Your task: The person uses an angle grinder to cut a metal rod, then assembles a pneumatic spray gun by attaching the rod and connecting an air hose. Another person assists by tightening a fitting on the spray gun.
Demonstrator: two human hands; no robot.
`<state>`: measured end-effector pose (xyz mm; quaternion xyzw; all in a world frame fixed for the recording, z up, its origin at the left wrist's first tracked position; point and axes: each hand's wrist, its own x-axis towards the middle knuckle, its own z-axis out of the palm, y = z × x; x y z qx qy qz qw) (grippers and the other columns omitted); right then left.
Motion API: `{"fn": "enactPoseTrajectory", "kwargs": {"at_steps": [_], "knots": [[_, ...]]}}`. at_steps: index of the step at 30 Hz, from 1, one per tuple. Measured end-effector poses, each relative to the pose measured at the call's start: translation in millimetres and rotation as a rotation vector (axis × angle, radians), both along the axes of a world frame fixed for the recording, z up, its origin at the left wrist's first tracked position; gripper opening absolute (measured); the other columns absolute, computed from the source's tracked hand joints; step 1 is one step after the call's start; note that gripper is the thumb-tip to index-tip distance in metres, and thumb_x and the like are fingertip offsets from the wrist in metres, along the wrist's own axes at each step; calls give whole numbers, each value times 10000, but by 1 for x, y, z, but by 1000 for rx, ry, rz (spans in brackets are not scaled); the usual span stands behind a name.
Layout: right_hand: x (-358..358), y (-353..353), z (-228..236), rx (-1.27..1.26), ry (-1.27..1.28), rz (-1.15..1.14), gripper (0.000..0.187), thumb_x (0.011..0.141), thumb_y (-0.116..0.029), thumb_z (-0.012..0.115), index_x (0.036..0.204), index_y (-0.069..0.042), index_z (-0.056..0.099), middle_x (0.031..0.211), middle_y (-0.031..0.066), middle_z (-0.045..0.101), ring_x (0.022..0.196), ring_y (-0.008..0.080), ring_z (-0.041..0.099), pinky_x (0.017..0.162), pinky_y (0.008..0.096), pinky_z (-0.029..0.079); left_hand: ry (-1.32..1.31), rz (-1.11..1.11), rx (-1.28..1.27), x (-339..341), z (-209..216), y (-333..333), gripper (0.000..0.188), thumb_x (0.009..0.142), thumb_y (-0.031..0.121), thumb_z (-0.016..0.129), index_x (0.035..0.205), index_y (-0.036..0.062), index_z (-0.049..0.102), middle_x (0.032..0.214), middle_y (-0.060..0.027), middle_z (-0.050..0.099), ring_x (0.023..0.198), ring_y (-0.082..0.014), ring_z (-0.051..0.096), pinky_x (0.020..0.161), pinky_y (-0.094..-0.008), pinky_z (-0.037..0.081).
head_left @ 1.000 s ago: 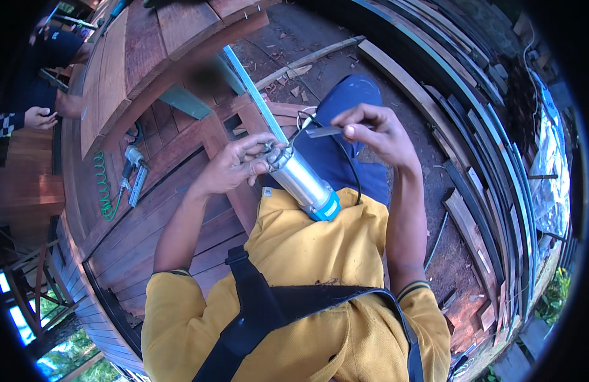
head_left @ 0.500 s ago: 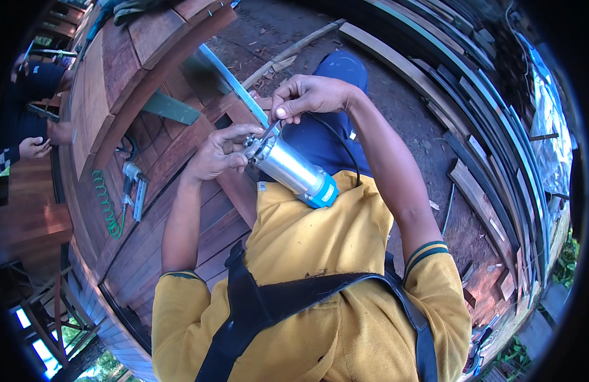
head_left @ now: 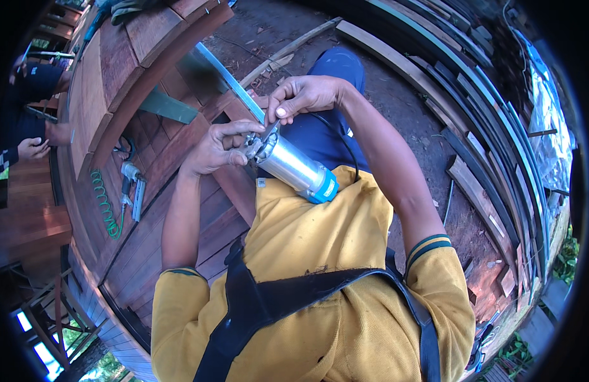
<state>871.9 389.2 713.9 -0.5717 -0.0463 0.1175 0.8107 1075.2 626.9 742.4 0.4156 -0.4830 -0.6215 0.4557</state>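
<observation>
A trim router motor (head_left: 294,167), a silver cylinder with a blue end cap and a black cord, lies tilted across my lap, its cap against my yellow shirt. My left hand (head_left: 223,148) is closed on its collet end, fingers and thumb around the metal parts there. Above that end my right hand (head_left: 306,99) pinches a small flat grey metal piece, which looks like a spanner (head_left: 270,130); its lower end meets the collet. My fingers partly hide the collet and the spanner's tip.
Left of me is a wooden plank structure (head_left: 119,76) with a nail gun (head_left: 132,184) and a coiled green air hose (head_left: 105,207) on lower boards. Another person's hand (head_left: 33,148) rests at far left. Stacked timber (head_left: 479,184) curves along the right. A metal bar (head_left: 227,79) stands ahead.
My right hand has shifted slightly left, and the spanner stands a little steeper at the collet. The left hand keeps its grip; the router has barely moved.
</observation>
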Motion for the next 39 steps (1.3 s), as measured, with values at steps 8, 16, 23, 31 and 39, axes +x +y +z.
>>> {"fn": "enactPoseTrajectory", "kwargs": {"at_steps": [8,16,23,31,39], "knots": [[36,5,-21,147,-39,217,257,1025,-184,749,1204,0,751,1067,20,767,980,78,714,857,213,555,-202,-101,-43,15,4,-6,845,638,390,1029,1364,68,740,1231,-41,616,1167,-169,614,982,-324,480],[-39,48,82,-817,-112,-307,261,938,-227,806,1053,6,801,909,77,774,916,188,747,777,340,577,-67,117,51,-4,3,12,814,751,386,975,1427,41,683,1119,25,586,920,-64,608,739,-210,449],[-41,191,98,-1557,-479,-780,86,831,-123,710,830,-38,694,878,114,703,813,222,715,736,352,597,-132,354,77,-29,3,19,603,906,273,898,1367,-2,623,1114,-40,710,858,-66,671,641,-199,501],[-95,135,104,-844,-540,-1132,132,1061,-162,657,1039,-56,582,833,30,625,700,138,596,693,264,507,-22,362,96,-29,3,55,539,852,214,943,1221,20,600,1050,-70,713,785,-67,672,601,-213,528],[-31,80,26,-325,-54,-200,573,966,-432,791,1334,-18,643,1083,67,710,898,145,674,786,311,550,-17,370,88,-30,3,55,600,825,182,963,1224,33,540,994,-64,695,813,-80,679,599,-216,541]]}}
